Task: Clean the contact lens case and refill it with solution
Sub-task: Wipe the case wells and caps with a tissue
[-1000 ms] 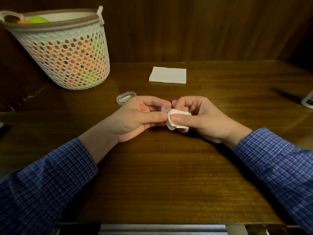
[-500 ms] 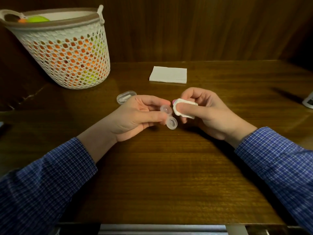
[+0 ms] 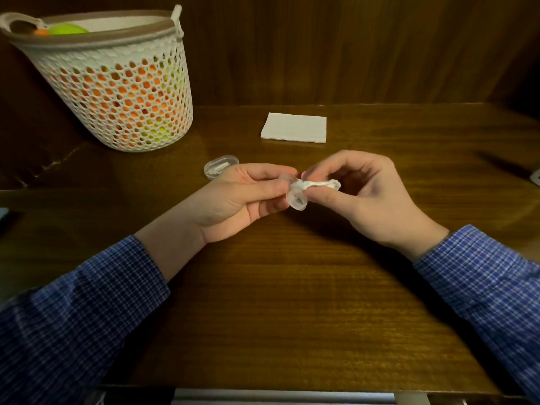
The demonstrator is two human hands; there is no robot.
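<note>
My left hand (image 3: 245, 197) pinches a clear contact lens case (image 3: 296, 201) above the middle of the wooden table (image 3: 292, 287). One round well hangs below my fingertips; the other is partly hidden by them. My right hand (image 3: 365, 197) holds a crumpled white tissue (image 3: 318, 185) between thumb and forefinger, and its tip touches the upper well of the case. A small pink thing (image 3: 304, 174), perhaps a cap, peeks out behind the fingertips.
A clear oval plastic box (image 3: 221, 166) lies just behind my left hand. A folded white napkin (image 3: 293, 127) rests farther back. A white mesh basket (image 3: 117, 92) with orange and green items stands at the back left. A pale object (image 3: 536, 177) sits at the right edge.
My right hand had pulled the tissue away from the case, and now it has come back left, pressing the tissue against the upper well. My left hand has kept the case nearly still.
</note>
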